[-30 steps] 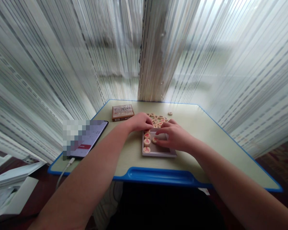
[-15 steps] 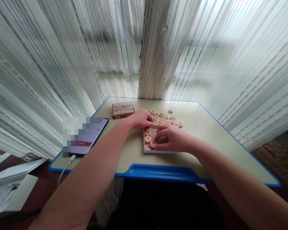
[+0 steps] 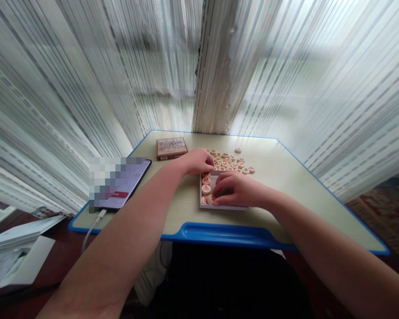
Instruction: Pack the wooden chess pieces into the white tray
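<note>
A shallow white box tray lies on the small table, with a column of round xiangqi pieces with red characters along its left side. Over the tray, my right hand pinches one wooden xiangqi piece at the near left corner, beside the bottom piece of the column. My left hand is at the tray's far left corner, fingers curled and pressed together; whatever they may hold is hidden. Just beyond the tray, loose xiangqi pieces with red and dark characters spread over the tabletop.
A printed brown box lid sits at the back left. To the left lies a phone with a white cable plugged in. The table has a blue rim and a blue front trough. Striped curtains hang behind.
My right hand has lowered its piece slightly into the tray's near left corner. The left hand stays almost in place. The whole view has shifted a little.
</note>
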`<state>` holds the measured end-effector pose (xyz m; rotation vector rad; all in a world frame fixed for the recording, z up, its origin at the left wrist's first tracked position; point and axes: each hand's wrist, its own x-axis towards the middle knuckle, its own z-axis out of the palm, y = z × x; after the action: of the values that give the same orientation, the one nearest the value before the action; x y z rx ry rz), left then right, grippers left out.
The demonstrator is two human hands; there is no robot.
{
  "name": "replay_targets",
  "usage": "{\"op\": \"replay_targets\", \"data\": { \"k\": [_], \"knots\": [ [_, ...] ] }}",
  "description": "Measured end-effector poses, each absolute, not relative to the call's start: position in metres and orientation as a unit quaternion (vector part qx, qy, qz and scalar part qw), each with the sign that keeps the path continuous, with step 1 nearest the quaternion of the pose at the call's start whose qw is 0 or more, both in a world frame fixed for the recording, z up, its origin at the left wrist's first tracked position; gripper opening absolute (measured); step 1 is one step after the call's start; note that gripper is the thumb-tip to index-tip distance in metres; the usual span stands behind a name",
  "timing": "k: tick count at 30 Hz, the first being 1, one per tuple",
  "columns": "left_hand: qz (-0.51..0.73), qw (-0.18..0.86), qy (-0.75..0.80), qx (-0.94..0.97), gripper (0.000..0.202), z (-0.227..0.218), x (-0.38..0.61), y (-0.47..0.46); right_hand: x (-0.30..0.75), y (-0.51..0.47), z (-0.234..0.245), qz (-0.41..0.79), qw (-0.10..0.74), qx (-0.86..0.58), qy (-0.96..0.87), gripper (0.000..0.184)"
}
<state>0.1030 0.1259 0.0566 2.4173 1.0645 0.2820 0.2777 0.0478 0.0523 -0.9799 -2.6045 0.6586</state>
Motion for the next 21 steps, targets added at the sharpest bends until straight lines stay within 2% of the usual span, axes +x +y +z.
{"op": "replay_targets", "data": {
  "k": [12, 19, 21],
  "knots": [
    [0.106, 0.223, 0.400, 0.883, 0.022, 0.0553, 0.1027, 0.1265, 0.2769, 0.0472, 0.0491, 0.216, 0.156, -0.331, -0.905, 0.017],
    [0.099, 0.219, 0.397, 0.886, 0.020, 0.0564, 0.1027, 0.1258, 0.2740, 0.0483, 0.0465, 0.213, 0.158, -0.339, -0.902, 0.022],
    [0.100, 0.229, 0.395, 0.884, 0.019, 0.0566, 0.1025, 0.1254, 0.2745, 0.0468, 0.0500, 0.228, 0.148, -0.330, -0.904, 0.018]
  ]
}}
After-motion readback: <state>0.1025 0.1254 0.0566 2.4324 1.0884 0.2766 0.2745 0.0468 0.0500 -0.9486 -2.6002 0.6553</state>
